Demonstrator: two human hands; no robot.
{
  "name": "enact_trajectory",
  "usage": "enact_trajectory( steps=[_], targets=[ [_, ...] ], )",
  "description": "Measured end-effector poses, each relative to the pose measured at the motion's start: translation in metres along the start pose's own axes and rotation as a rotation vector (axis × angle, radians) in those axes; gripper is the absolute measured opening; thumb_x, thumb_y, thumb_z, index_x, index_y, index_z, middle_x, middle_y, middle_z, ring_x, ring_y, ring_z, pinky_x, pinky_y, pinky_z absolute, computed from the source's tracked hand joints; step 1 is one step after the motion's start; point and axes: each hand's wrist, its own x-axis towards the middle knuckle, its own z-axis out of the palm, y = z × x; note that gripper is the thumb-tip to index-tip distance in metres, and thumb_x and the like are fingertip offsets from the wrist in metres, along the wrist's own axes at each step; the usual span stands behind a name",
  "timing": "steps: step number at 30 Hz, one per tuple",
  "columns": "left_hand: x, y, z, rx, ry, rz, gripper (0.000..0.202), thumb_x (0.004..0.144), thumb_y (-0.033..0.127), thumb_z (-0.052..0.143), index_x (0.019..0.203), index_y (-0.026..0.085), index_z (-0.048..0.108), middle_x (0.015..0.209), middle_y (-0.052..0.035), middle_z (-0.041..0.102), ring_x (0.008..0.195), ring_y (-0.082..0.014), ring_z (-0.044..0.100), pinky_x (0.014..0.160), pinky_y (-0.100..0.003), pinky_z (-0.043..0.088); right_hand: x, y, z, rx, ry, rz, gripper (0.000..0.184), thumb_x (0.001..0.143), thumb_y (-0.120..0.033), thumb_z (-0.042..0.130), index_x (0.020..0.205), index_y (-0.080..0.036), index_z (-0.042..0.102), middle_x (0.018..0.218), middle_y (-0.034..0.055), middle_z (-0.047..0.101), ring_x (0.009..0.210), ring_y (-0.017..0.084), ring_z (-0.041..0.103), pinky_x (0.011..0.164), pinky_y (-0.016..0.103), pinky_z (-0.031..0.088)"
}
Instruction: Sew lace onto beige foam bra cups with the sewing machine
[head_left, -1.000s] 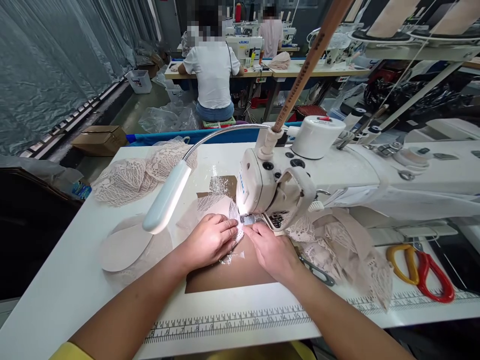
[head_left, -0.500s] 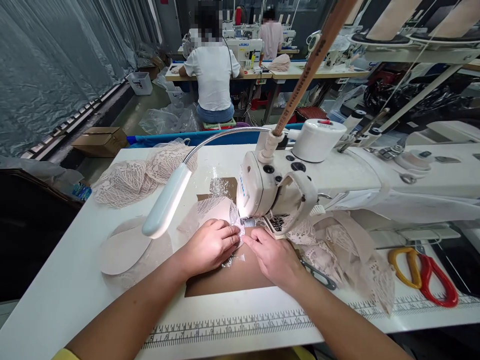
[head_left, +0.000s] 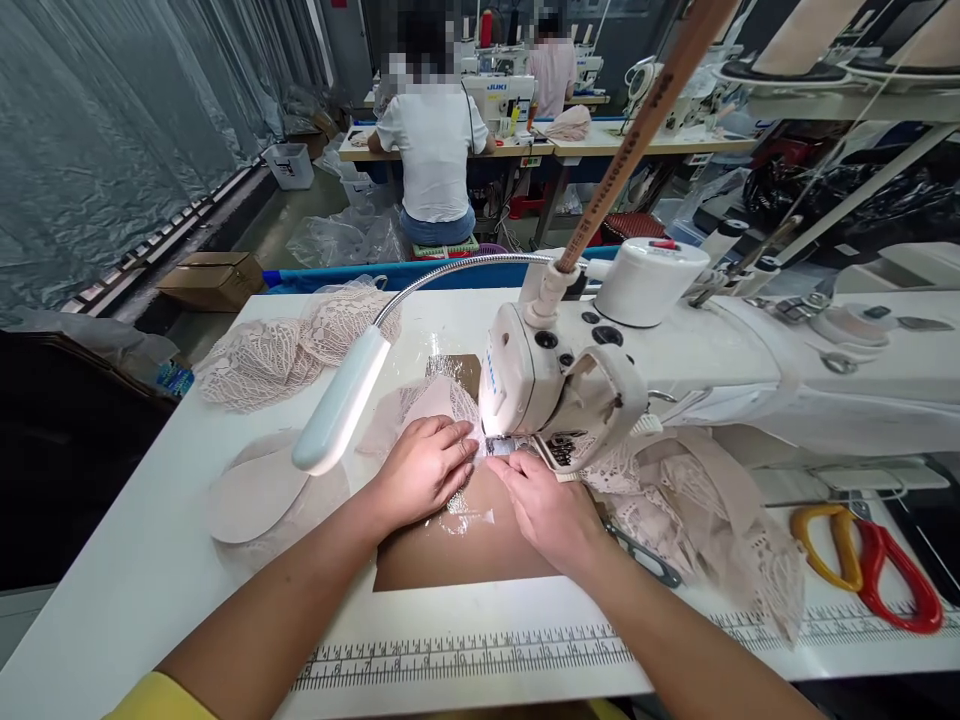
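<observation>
My left hand [head_left: 424, 468] lies palm down on a pale lace piece [head_left: 431, 402], fingers together, pressing it flat just left of the presser foot [head_left: 504, 446]. My right hand [head_left: 546, 505] rests beside it, fingertips pinching the lace edge right at the foot. Above both hands sits the white sewing machine head [head_left: 551, 375]. A brown mat [head_left: 465, 545] lies under the work. A white gooseneck lamp [head_left: 341, 400] lights the spot.
A heap of lace [head_left: 289, 340] lies at the far left of the table, padded cups [head_left: 255, 495] nearer me. More lace [head_left: 705, 510] trails under the machine arm. Thread snips [head_left: 645, 560] and yellow and red scissors [head_left: 870, 560] lie right. Other people sew at tables behind.
Both hands have slid slightly away from me, toward the presser foot, carrying the lace with them. The camera has shifted a little.
</observation>
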Motion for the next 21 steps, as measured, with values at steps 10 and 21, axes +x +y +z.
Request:
enact_trajectory(
  steps=[10, 21],
  targets=[
    [0.002, -0.011, 0.003, 0.113, 0.049, -0.178, 0.03, 0.09, 0.027, 0.048, 0.115, 0.016, 0.061, 0.126, -0.0118, 0.058, 0.116, -0.032, 0.048, 0.094, -0.049, 0.042, -0.001, 0.003, 0.001, 0.068, 0.02, -0.001, 0.04, 0.089, -0.013, 0.045, 0.121, -0.024, 0.065, 0.1, 0.0072, 0.068, 0.074, 0.016, 0.058, 0.062, 0.026, 0.04],
    [-0.018, -0.01, -0.048, 0.184, -0.027, -0.557, 0.047, 0.09, 0.037, 0.049, 0.133, 0.019, 0.045, 0.133, -0.011, 0.052, 0.121, -0.0279, 0.048, 0.098, -0.039, 0.042, -0.002, 0.01, 0.004, 0.035, 0.108, -0.143, 0.034, 0.093, -0.015, 0.039, 0.11, -0.017, 0.069, 0.086, 0.0055, 0.067, 0.066, 0.017, 0.057, 0.057, 0.029, 0.038]
  ],
)
